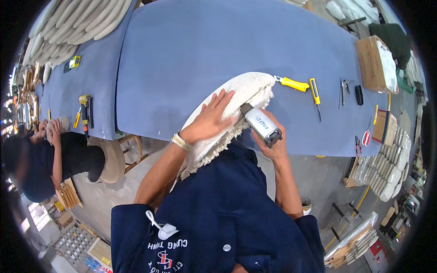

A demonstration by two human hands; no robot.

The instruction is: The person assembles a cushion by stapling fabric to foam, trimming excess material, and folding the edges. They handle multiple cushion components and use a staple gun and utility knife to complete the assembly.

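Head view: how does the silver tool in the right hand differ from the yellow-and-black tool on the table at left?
Handling: the silver tool is gripped in the right hand, its nose at the off-white padded piece; the yellow-and-black tool lies unheld on the blue table. Colour: the silver tool has dark ends; the yellow-and-black tool has a mustard head. Shared: both have dark parts.

Padded piece (246,86) across near edge of table (205,50); screwdriver (314,93) to its right; carton (369,64) farther right.
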